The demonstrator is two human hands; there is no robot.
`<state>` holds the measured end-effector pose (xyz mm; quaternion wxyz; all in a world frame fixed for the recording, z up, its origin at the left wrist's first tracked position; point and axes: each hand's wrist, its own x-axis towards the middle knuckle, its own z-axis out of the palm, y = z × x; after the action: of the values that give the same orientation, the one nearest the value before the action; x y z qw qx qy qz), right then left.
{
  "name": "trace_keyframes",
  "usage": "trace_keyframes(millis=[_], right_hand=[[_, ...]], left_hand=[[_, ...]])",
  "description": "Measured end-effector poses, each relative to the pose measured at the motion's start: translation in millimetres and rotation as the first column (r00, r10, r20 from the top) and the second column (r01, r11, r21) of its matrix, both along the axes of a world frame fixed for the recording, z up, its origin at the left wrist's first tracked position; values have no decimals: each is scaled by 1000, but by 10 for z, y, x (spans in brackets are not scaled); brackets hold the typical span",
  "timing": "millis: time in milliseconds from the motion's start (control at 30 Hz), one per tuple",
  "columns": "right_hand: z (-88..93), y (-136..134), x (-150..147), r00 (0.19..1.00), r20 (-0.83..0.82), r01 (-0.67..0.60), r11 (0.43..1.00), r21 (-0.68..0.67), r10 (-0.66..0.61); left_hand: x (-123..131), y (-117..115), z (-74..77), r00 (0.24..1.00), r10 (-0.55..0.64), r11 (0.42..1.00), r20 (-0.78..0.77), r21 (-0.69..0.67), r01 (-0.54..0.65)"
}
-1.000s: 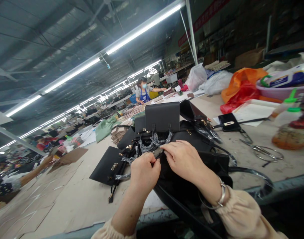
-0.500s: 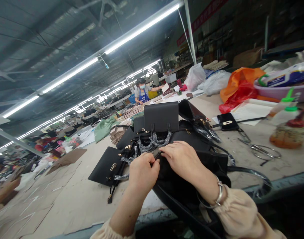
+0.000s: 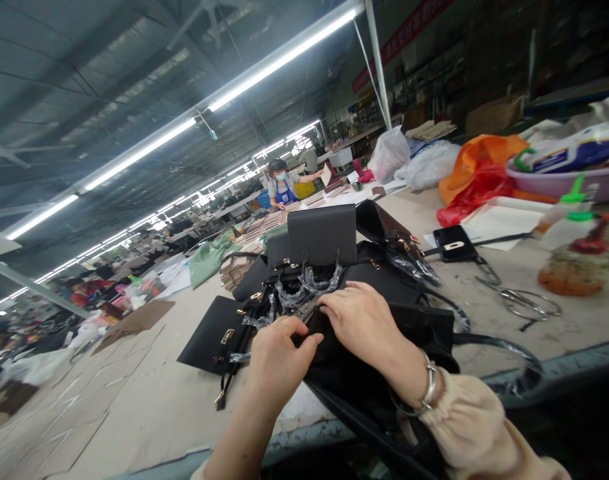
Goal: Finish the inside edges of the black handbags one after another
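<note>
A black handbag [image 3: 342, 373] lies at the table's front edge, its dark side hanging toward me. My right hand [image 3: 367, 320] rests over its upper edge, fingertips pinching the material. On the near left of that edge, my left hand [image 3: 279, 357] has curled fingers, with thumb and forefinger at the bag's rim. What exactly lies between the fingertips is small and partly hidden. A handle [image 3: 504, 343] in clear wrap loops out at the bag's right. Just beyond my hands is a heap of black handbags [image 3: 322, 233], their handles wrapped in plastic. One with a gold plate [image 3: 204, 337] lies to the left.
On the right are scissors [image 3: 529, 303], a phone [image 3: 454, 243], a jar of amber liquid [image 3: 577, 270], a red bag [image 3: 479, 193] and a lilac basin [image 3: 559, 183]. Flat brown pieces [image 3: 49, 427] cover the left. Across the table stands a co-worker [image 3: 284, 190].
My left hand has shifted slightly left and down, its thumb and forefinger spreading a little from the fingertips of my right hand. The right hand stays at the bag's edge.
</note>
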<state>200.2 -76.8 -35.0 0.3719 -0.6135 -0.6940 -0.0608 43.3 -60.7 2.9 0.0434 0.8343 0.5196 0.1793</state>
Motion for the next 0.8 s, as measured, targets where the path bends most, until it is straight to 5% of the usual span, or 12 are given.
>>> trace_keyframes(millis=[300, 600, 700, 800], right_hand=[[20, -27, -32, 1000, 0, 13, 1000, -7, -13], [53, -69, -55, 1000, 15, 21, 1000, -9, -20], [61, -70, -57, 999, 29, 33, 999, -21, -32], [61, -62, -65, 997, 43, 58, 998, -26, -57]], left_hand=[[-149, -99, -25, 995, 77, 996, 68, -40, -75], [-154, -107, 13, 997, 33, 998, 66, -48, -30], [-165, -142, -23, 973, 59, 987, 224, -161, -23], [-205, -221, -163, 854, 131, 930, 504, -360, 69]])
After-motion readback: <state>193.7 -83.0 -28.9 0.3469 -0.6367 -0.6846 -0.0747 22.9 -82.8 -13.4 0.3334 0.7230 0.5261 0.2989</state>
